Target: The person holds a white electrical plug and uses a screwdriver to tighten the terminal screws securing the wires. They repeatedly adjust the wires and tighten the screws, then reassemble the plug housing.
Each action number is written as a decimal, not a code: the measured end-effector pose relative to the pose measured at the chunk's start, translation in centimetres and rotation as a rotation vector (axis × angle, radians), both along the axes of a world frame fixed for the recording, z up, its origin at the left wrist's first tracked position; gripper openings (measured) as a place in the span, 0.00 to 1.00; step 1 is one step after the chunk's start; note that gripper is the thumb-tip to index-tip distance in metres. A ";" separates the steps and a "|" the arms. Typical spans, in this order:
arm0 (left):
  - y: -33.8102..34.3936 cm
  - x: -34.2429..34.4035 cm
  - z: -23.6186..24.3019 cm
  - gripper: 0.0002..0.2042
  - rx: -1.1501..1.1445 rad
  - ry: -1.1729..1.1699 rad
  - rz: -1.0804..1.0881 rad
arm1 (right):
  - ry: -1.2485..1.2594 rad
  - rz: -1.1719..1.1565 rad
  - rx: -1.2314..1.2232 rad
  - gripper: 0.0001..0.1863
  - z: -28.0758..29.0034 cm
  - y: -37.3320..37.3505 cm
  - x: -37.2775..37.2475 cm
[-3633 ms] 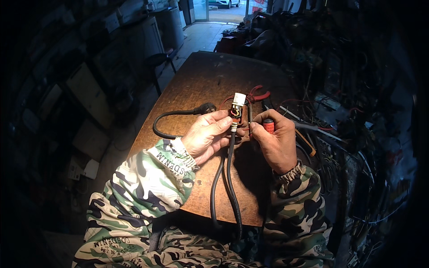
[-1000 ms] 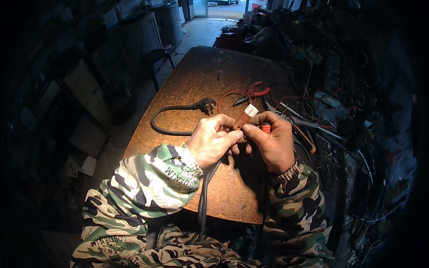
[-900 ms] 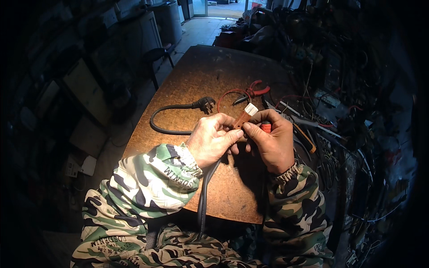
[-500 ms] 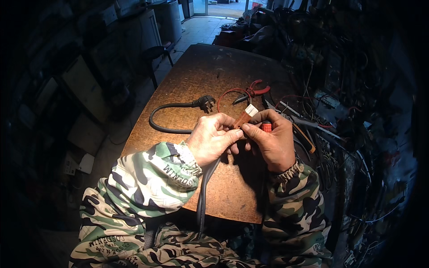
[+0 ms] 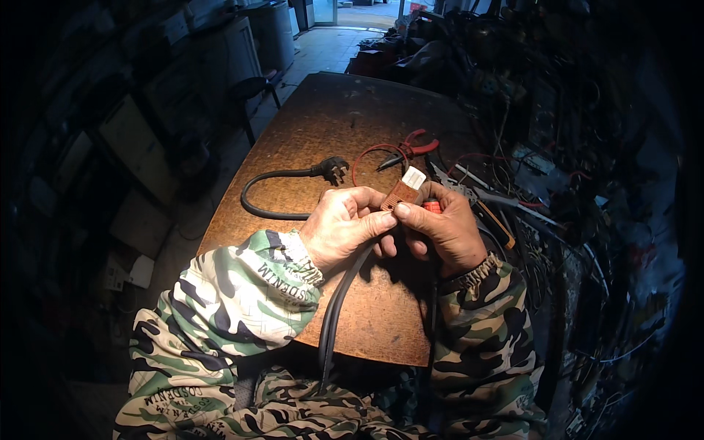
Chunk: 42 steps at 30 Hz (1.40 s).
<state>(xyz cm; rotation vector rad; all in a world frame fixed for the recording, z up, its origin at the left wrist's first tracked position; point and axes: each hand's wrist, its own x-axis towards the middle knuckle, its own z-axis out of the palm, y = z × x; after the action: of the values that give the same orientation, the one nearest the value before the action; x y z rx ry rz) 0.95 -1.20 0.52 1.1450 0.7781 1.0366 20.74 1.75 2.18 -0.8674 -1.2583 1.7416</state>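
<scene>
Over the near half of the table, my left hand (image 5: 343,226) and my right hand (image 5: 446,227) pinch a small ribbed brown connector with a white end (image 5: 402,194) between thumbs and fingers. Its white end points away from me. A black cable (image 5: 277,174) with a black pronged plug (image 5: 335,169) loops out to the left and passes under my left hand. Black cable also runs from below my hands over the table's near edge. A red ribbed handle (image 5: 433,207) shows by my right fingers; whether they touch it is hidden.
Red-handled pliers (image 5: 419,144) and a thin red wire (image 5: 362,158) lie beyond my hands on the wooden table (image 5: 293,139). Tools and tangled wires (image 5: 513,213) crowd the right side. A dark stool (image 5: 253,89) stands beyond the table's left edge.
The connector has tilted slightly more upright and shows more of its ribbed face. Both hands keep hold of it and have shifted only a little.
</scene>
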 end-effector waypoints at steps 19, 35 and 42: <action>0.2 0.1 0.2 0.18 -0.014 -0.037 0.002 | 0.008 0.037 0.033 0.11 -0.2 0.1 0.3; 0.8 -0.5 -0.3 0.17 -0.037 -0.052 0.100 | -0.029 -0.447 0.536 0.08 2.6 -2.1 0.0; 1.5 -0.2 -0.9 0.17 -0.067 -0.074 0.103 | -0.451 -0.603 1.263 0.08 1.2 -1.9 0.4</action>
<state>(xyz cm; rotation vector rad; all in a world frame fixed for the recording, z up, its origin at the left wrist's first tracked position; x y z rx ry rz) 0.71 0.27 -0.34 1.0128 0.8131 1.1243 21.13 -0.11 3.40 -0.7057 -1.7609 0.1009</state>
